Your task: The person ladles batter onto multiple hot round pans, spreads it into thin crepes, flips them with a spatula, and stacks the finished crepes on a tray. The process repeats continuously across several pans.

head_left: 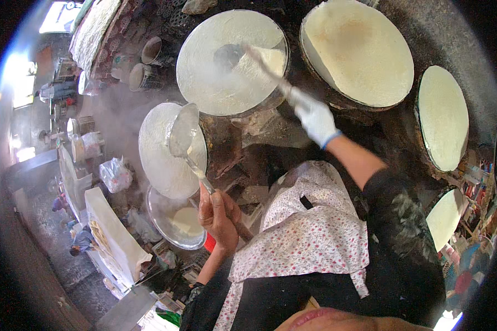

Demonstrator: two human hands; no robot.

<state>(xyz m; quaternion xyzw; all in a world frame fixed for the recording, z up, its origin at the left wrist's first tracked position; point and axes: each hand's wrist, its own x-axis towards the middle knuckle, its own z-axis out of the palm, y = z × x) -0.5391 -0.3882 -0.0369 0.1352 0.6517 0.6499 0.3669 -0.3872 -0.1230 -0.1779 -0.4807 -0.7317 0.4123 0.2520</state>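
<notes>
My left hand (220, 218) is closed round the wooden grip of a large metal ladle (183, 132). The ladle's bowl is above a round, pale, steaming surface (157, 157) on the left. In a white glove with a blue cuff, my right hand (317, 118) grips a long, blurred stick-like tool (269, 71). The tool reaches over the far round griddle, which a cream-coloured layer (204, 83) largely covers. A dark grey patch shows near the tool's far end, and a folded or thicker pale piece (265, 63) lies beside it. Steam hazes this spot.
A wide metal basin (156, 212) with pale batter stands near my left hand. More round griddles with pale sheets (359, 52) (443, 118) curve away to the right. Buckets (143, 76), a clear plastic bag (116, 175) and a white-covered table (113, 231) are on the left.
</notes>
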